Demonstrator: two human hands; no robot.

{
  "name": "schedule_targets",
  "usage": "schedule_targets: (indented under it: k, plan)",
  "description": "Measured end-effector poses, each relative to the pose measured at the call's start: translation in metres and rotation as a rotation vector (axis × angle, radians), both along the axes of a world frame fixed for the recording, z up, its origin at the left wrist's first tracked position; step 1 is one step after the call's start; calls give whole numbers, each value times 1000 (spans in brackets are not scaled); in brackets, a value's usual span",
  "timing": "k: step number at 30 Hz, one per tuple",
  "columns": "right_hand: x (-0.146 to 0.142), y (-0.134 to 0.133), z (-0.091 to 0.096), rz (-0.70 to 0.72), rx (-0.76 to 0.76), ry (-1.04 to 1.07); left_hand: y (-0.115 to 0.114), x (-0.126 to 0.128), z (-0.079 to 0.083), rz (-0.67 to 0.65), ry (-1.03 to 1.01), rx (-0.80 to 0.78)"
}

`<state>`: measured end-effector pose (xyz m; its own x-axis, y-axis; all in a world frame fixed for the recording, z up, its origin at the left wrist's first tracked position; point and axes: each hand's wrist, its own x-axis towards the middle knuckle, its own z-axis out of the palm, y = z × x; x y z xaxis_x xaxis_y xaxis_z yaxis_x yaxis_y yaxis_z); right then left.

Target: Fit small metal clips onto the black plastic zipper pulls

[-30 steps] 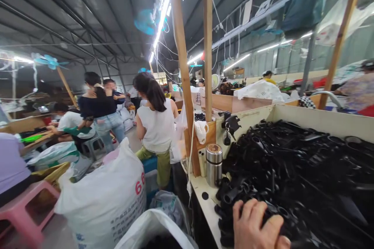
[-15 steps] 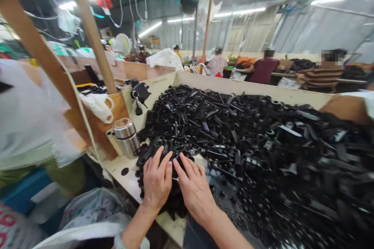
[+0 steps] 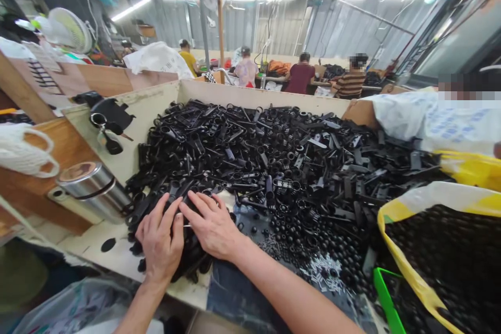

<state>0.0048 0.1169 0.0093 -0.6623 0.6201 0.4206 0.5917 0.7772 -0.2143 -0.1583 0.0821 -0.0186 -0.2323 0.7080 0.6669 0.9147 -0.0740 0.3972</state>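
Black parts (image 3: 193, 260) are lying bunched beneath the left hand (image 3: 159, 242) and right hand (image 3: 214, 225), on the counter (image 3: 90, 244). The 2 hands are resting close together on them, fingers spread; whether they are gripping any, I cannot tell. A wide heap (image 3: 242, 146) is spreading beyond the hands. A steel flask (image 3: 96, 190) is standing to their left; silver bits (image 3: 324, 271) are lying to their right.

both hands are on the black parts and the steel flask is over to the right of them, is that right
The side is wrong: the steel flask is to the left of the left hand and right hand, as the head view shows. Both are indeed on the black parts.
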Motion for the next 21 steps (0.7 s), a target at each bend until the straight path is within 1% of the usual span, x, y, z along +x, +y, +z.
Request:
schedule_targets:
  k: [3,6,8,10,13,15,17,19,21]
  plan:
    - [0,0,2,10,-17,3,2,1,1,2,-11,-6]
    - [9,-1,6,18,-76,20,-4,1,4,-29,-10,-36]
    - [21,-1,8,14,-116,53,-12,1,6,-49,-20,-57]
    - [35,-3,8,-12,-155,135,-23,0,6,-65,-25,-60]
    - [48,-14,2,-93,-206,294,-39,2,-1,-95,42,-36]
    - [46,-27,-5,-129,-227,291,-46,4,-8,-115,144,-51]
    - [33,-40,-11,-150,-252,206,-49,8,-16,-134,245,-95]
    - [17,-46,-15,-181,-273,159,-48,9,-22,-141,293,-136]
    - [3,-46,-17,-209,-275,157,-45,10,-25,-142,295,-147]
